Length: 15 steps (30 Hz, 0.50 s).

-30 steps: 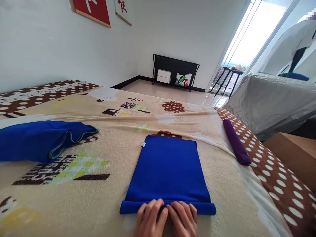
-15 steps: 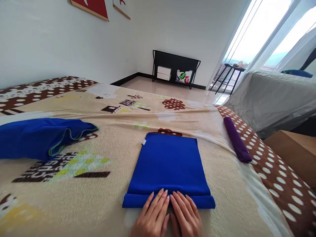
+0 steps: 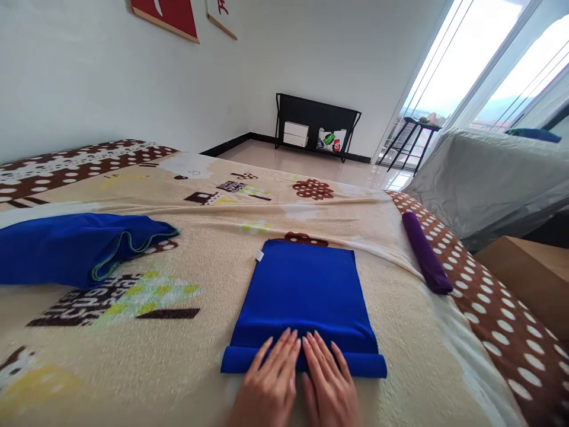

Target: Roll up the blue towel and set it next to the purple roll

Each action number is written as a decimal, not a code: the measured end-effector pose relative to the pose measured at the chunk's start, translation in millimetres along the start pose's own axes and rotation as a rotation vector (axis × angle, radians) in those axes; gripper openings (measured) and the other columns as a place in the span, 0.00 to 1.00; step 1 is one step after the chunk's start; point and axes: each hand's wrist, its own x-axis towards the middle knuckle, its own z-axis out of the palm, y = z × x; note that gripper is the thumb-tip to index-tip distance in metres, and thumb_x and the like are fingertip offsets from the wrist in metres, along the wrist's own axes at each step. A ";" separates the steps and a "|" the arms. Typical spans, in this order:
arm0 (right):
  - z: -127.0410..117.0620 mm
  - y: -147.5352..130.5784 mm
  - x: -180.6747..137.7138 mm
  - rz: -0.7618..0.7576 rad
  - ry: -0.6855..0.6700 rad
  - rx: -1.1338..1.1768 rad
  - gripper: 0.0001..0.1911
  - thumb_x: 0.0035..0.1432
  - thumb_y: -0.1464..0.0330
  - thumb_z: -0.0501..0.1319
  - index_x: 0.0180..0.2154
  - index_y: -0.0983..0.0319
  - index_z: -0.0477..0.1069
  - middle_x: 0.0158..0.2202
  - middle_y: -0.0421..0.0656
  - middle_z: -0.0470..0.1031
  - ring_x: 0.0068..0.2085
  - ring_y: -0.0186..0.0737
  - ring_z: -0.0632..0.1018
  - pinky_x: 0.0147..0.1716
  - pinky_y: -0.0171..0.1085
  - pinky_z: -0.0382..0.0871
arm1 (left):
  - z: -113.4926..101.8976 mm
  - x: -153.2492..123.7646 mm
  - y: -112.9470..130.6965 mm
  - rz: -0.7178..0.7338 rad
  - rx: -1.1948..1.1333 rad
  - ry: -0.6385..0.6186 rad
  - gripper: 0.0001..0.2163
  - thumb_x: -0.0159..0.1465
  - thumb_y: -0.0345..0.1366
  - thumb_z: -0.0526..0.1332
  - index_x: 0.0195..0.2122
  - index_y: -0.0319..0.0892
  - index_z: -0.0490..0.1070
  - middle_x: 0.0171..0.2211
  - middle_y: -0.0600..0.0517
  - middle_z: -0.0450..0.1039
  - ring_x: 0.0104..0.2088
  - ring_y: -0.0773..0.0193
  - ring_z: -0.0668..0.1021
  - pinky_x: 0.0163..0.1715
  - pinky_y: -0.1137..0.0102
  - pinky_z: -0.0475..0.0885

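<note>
A blue towel [image 3: 302, 284] lies flat on the blanket, its near edge turned into a roll [image 3: 364, 365]. A small white tag shows at its far left corner. My left hand [image 3: 271, 379] rests on the middle of the roll, fingers stretched out over it. Beside it, my right hand [image 3: 331, 376] lies the same way, fingers extended with the tips just past the roll. Neither hand grips anything. To the left, another blue cloth [image 3: 80, 246] lies loosely bunched, with green stitching along its edge. A purple rolled towel [image 3: 425, 252] sits at the right.
Under everything is a cream patterned blanket [image 3: 213, 367], with brown polka-dot bedding [image 3: 511, 320] at its right edge. A cardboard box [image 3: 528, 273] and plastic-covered furniture [image 3: 493, 172] stand to the right. A black rack [image 3: 317, 112] and a stool [image 3: 411, 139] are farther back.
My fingers have moved slightly forward over the roll, and the hands sit a little to the left. The towel just beyond the roll has bunched slightly.
</note>
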 end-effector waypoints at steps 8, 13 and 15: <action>-27.6 91.1 -42.7 0.139 -0.201 -0.264 0.33 0.71 0.59 0.44 0.71 0.63 0.39 0.65 0.46 0.63 0.62 0.45 0.71 0.59 0.47 0.58 | -9.4 -45.6 -68.7 -0.167 0.003 -0.096 0.26 0.68 0.35 0.54 0.68 0.47 0.56 0.60 0.51 0.71 0.59 0.62 0.73 0.69 0.60 0.37; -38.1 88.3 -47.6 0.140 -0.098 -0.144 0.31 0.68 0.63 0.50 0.70 0.55 0.47 0.65 0.46 0.65 0.62 0.49 0.71 0.58 0.48 0.56 | -23.2 -49.1 -74.8 -0.184 0.019 0.008 0.24 0.67 0.34 0.57 0.65 0.50 0.62 0.60 0.49 0.71 0.56 0.59 0.76 0.66 0.60 0.47; -42.0 89.6 -54.6 0.098 -0.026 -0.075 0.29 0.67 0.66 0.54 0.67 0.50 0.55 0.60 0.44 0.71 0.57 0.46 0.76 0.55 0.45 0.59 | -31.0 -56.5 -75.9 -0.159 0.033 0.010 0.22 0.66 0.33 0.58 0.62 0.51 0.66 0.58 0.51 0.73 0.54 0.60 0.78 0.61 0.64 0.56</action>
